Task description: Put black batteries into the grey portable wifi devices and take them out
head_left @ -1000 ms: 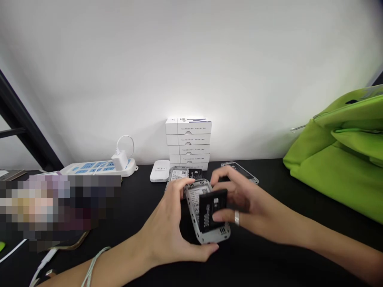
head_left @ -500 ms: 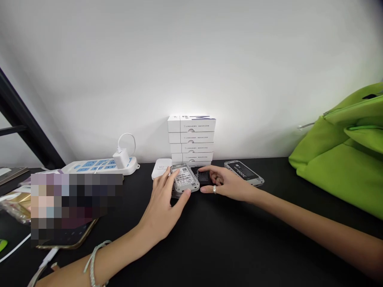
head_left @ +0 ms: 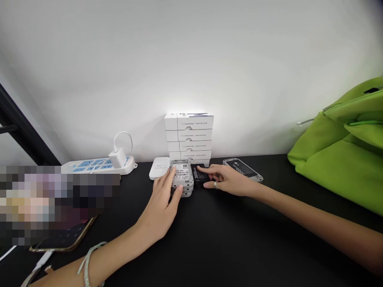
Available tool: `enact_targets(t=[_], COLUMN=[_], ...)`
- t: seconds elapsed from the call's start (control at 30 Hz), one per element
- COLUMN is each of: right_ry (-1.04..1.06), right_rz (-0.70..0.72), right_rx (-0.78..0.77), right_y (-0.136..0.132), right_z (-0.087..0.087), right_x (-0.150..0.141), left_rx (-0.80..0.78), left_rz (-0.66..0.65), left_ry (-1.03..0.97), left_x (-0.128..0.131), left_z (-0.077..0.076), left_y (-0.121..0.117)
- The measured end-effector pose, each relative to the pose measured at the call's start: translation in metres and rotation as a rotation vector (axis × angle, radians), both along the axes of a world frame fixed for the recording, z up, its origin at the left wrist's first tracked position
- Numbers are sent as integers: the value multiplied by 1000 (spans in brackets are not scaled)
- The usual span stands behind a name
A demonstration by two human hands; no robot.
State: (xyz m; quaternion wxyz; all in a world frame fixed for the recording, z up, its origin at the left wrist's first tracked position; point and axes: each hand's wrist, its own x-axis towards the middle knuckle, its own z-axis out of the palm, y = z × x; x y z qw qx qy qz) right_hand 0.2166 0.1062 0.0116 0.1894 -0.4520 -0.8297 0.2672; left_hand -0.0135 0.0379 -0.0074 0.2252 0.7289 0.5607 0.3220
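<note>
My left hand (head_left: pixel 163 203) grips a stack of grey plastic device housings (head_left: pixel 182 175), with its fingers along the left side and the thumb at the front edge. The top housing has an open back showing a white printed label. Right beside the stack are black batteries (head_left: pixel 201 173), seemingly piled up, marked 3000mAh. My right hand (head_left: pixel 229 179) pinches them, index finger on top and thumb at the near right corner. Another grey housing (head_left: pixel 243 170) with a black battery fitted in it lies beyond my right hand.
White boxes (head_left: pixel 190 135) are stacked against the wall, with a white square device (head_left: pixel 159 168) to their left. A power strip (head_left: pixel 128 164) holds a charger plug (head_left: pixel 117 158). A phone (head_left: pixel 66 238) lies at left; a green bag (head_left: pixel 341 155) stands at right.
The top housing was turned askew and now lies squared on the stack under my left hand. My right hand has drawn the batteries into a neater pile beside it.
</note>
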Motion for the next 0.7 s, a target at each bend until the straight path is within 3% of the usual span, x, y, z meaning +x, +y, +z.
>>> enact_targets(t=[0.17, 0.27, 0.33, 0.5, 0.6, 0.7], right_ry=[1, -134, -259, -313, -235, -189], right_rz=[5, 27, 80, 21, -52, -70], right_rx=[35, 146, 130, -30, -20, -1], right_y=[-8, -12, -9, 9, 13, 0], right_z=[30, 55, 63, 44, 33, 40], right_x=[15, 47, 72, 110, 109, 94], left_rx=[37, 224, 339, 398, 394, 413], left_rz=[17, -32, -118, -304, -343, -398], left_ry=[51, 137, 198, 272, 255, 219], left_x=[0, 2, 3, 4, 3, 5], left_z=[-1, 1, 4, 12, 15, 16], left_y=[-5, -13, -19, -28, -28, -29])
